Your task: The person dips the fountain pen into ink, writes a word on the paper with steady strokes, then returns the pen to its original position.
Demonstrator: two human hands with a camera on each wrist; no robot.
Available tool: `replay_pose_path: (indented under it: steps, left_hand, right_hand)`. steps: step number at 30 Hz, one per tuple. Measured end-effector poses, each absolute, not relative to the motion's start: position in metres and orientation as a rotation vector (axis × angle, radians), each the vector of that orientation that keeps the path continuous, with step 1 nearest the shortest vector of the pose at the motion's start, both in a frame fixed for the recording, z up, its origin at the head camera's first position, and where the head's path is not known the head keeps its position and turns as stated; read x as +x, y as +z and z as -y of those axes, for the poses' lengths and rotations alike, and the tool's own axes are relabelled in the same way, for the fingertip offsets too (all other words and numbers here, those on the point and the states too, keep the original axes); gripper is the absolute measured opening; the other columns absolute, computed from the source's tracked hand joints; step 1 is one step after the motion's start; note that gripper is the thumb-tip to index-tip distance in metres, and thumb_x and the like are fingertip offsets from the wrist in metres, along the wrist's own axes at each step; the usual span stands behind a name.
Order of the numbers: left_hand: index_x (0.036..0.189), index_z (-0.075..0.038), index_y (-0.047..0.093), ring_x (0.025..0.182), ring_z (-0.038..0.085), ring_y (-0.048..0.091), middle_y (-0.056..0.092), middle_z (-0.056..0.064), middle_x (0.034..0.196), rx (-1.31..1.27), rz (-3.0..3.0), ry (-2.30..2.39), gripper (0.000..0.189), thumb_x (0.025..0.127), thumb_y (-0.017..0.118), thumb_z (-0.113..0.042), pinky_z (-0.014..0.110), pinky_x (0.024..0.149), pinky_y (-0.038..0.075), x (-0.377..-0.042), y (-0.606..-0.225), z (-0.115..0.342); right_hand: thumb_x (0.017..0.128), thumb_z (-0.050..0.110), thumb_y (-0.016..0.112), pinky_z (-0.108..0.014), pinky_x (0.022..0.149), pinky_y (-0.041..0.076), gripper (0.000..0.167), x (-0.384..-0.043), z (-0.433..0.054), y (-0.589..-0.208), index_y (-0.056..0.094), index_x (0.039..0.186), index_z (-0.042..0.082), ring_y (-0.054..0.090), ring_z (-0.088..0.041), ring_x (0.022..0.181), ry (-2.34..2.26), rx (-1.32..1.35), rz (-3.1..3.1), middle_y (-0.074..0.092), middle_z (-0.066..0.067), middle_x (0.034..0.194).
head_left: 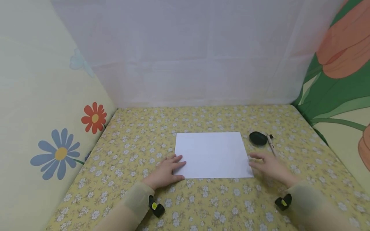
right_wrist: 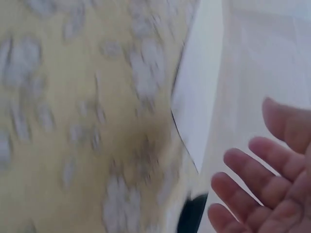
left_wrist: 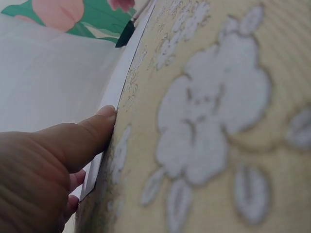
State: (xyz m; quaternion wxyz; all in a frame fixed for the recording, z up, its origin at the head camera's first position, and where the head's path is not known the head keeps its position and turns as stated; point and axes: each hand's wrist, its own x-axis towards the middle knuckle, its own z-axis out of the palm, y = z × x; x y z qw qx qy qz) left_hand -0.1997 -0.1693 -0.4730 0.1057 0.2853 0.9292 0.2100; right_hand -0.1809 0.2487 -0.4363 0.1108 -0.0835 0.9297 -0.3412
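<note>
A white sheet of paper (head_left: 212,155) lies flat on the flowered tablecloth. My left hand (head_left: 164,171) rests at its left edge with fingers spread, the fingertips over the margin. In the left wrist view the thumb (left_wrist: 92,128) touches the near edge of the sheet. Beside the right edge is my right hand (head_left: 268,165), its fingers loosely extended and nothing in them. The right wrist view has that palm and its fingers (right_wrist: 252,170) raised, apart from the sheet's corner.
Behind the right hand sits a rounded black object (head_left: 258,138). Next to it lies a slim, pale pen-like tool (head_left: 271,144) with a dark end. A white cloth backdrop (head_left: 202,64) hangs along the table's far edge, and flower-printed panels (head_left: 60,154) stand on both sides.
</note>
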Motion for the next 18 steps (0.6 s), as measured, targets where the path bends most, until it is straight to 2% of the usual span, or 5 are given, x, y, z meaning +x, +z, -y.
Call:
replay_pose_path:
  steps: [5, 9, 13, 18]
  left_hand:
    - [0.145, -0.018, 0.046, 0.144, 0.031, 0.018, 0.028, 0.004, 0.156, 0.83, -2.737, 0.601, 0.063, 0.091, 0.064, -0.044, 0.055, 0.115, 0.012, -0.199, -0.471, 0.168]
    - [0.145, -0.017, 0.046, 0.144, 0.032, 0.018, 0.028, 0.004, 0.156, 0.821, -2.735, 0.589, 0.063, 0.09, 0.064, -0.044, 0.055, 0.115, 0.012, -0.199, -0.47, 0.167]
    - [0.144, -0.018, 0.046, 0.144, 0.031, 0.019, 0.028, 0.003, 0.156, 0.815, -2.74, 0.579, 0.063, 0.09, 0.064, -0.045, 0.054, 0.115, 0.012, -0.199, -0.47, 0.167]
    - [0.144, -0.019, 0.047, 0.144, 0.031, 0.019, 0.028, 0.003, 0.156, 0.813, -2.745, 0.589, 0.063, 0.09, 0.064, -0.046, 0.054, 0.115, 0.013, -0.2, -0.471, 0.167]
  right_hand:
    - [0.098, 0.05, 0.048, -0.058, 0.086, 0.046, 0.068, -0.183, -0.268, -0.429, 0.041, 0.143, 0.001, 0.044, -0.048, 0.122, -1.039, -0.07, -2.807, 0.042, -0.027, 0.142]
    - [0.096, 0.058, 0.042, -0.06, 0.087, 0.044, 0.078, -0.183, -0.281, -0.429, 0.033, 0.147, 0.0, 0.039, -0.049, 0.124, -1.116, 0.105, -2.81, 0.035, -0.03, 0.145]
    - [0.099, 0.05, 0.043, -0.059, 0.083, 0.045, 0.072, -0.184, -0.289, -0.431, 0.033, 0.146, -0.004, 0.041, -0.05, 0.121, -1.132, 0.231, -2.887, 0.037, -0.033, 0.141]
    - [0.1, 0.04, 0.048, -0.052, 0.073, 0.048, 0.066, -0.187, -0.294, -0.436, 0.033, 0.146, -0.005, 0.046, -0.048, 0.113, -1.118, 0.318, -2.963, 0.04, -0.034, 0.137]
